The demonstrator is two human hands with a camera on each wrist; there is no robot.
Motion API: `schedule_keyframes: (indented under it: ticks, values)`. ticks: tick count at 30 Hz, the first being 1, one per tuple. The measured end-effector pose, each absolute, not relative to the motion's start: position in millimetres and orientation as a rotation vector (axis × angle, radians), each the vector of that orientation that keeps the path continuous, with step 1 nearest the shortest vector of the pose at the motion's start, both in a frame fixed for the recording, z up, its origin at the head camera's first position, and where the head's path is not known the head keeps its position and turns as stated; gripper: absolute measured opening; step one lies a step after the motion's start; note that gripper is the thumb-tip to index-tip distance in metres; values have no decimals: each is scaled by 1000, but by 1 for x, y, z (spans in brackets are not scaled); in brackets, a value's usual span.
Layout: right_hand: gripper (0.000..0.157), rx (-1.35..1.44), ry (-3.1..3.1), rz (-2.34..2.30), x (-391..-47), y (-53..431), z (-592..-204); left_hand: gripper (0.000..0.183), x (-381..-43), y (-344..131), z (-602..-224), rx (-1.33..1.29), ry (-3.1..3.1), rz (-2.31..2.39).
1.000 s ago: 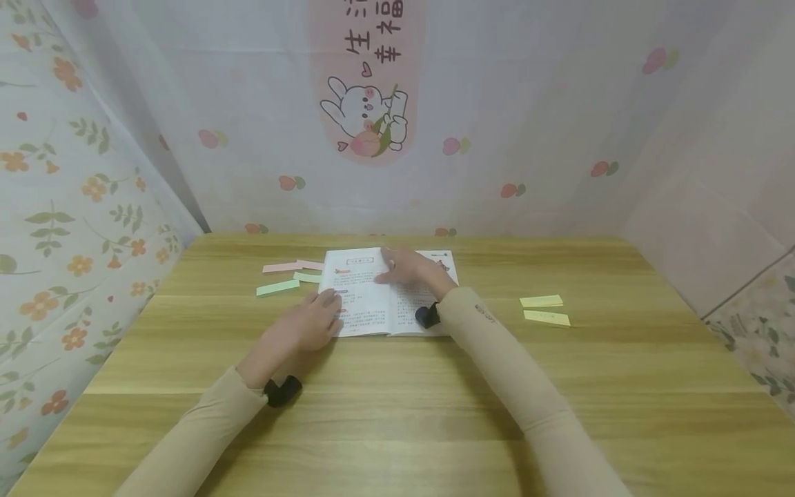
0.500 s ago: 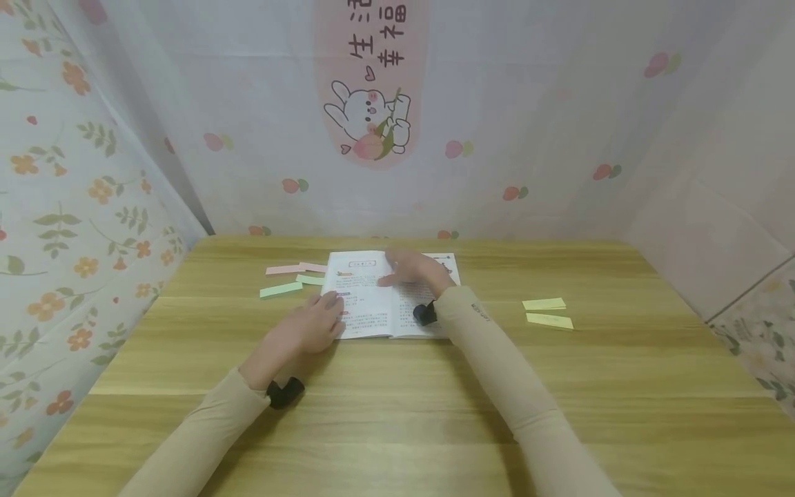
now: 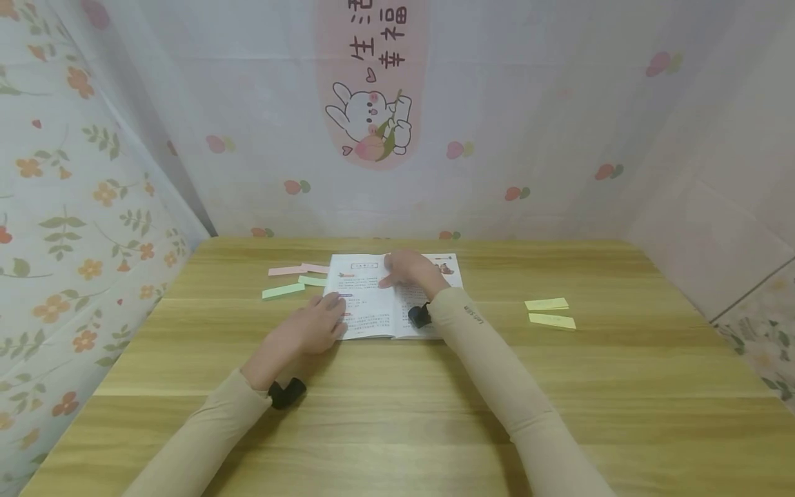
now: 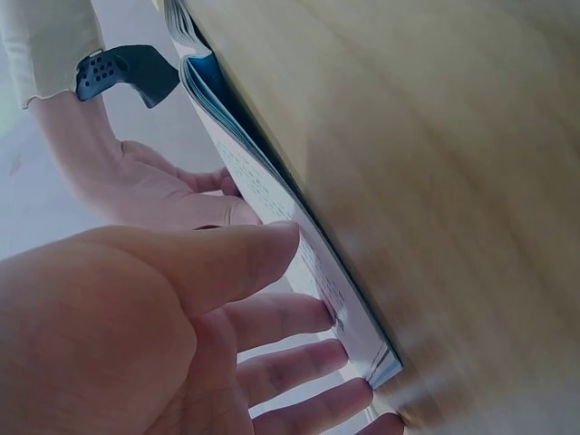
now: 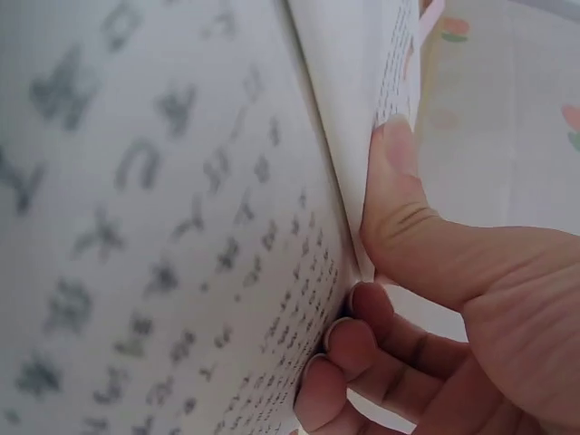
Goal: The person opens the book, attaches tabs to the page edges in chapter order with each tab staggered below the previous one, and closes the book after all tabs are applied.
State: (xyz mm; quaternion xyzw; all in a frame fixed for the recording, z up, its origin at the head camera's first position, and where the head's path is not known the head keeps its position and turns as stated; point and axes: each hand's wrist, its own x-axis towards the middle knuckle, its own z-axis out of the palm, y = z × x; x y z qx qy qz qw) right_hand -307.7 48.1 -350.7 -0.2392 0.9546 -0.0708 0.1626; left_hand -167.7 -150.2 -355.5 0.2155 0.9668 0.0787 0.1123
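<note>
An open book (image 3: 366, 310) with printed pages lies flat near the far side of the table. My left hand (image 3: 315, 326) rests on the outer edge of its left page, fingers spread and fairly straight, as the left wrist view also shows. Over the centre fold lies my right hand (image 3: 411, 270), near the top of the book. In the right wrist view, the thumb (image 5: 394, 172) lies along the left page, and the other fingertips (image 5: 349, 349) touch the right page (image 5: 163, 227) close to the fold.
Left of the book lie pink paper strips (image 3: 287, 271) and green paper strips (image 3: 282, 291). Two yellow strips (image 3: 546, 304) sit to its right. A printed curtain (image 3: 528, 124) hangs behind the wooden table (image 3: 397, 414).
The head view has shifted slightly. Relative to the book, my right hand has moved a little toward its lower left. My left hand stays in place at the left page.
</note>
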Motion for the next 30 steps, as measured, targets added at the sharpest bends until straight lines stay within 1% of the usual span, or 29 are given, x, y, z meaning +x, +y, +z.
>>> schedule_keyframes:
  ticks: [3, 6, 11, 13, 15, 17, 20, 21, 22, 28, 30]
  values:
    - [40, -678, 2727, -247, -306, 50, -349, 52, -168, -150, -356, 638, 2837, 233]
    - [45, -684, 2695, -232, -304, 52, -345, 52, -168, -151, -356, 643, 2837, 235]
    - [83, -595, 2604, -156, -301, 56, -338, 52, -167, -151, -355, 647, 2833, 247]
    - [91, -573, 2598, -166, -300, 56, -339, 52, -167, -151, -355, 650, 2830, 246]
    - [85, -588, 2614, -211, -300, 56, -341, 52, -167, -151, -355, 648, 2829, 238]
    - [73, -608, 2645, -279, -299, 56, -345, 52, -167, -151, -356, 647, 2829, 231]
    - [44, -653, 2680, -369, -299, 56, -350, 53, -168, -151, -357, 637, 2831, 227]
    - [37, -669, 2688, -383, -298, 56, -351, 53, -168, -151, -357, 637, 2831, 226]
    - [34, -682, 2693, -386, -298, 57, -353, 53, -168, -151, -358, 636, 2831, 228]
    - [39, -754, 2643, -244, -291, 59, -351, 53, -169, -151, -360, 634, 2830, 229]
    - [46, -786, 2610, -214, -289, 59, -348, 53, -169, -151, -359, 635, 2834, 229]
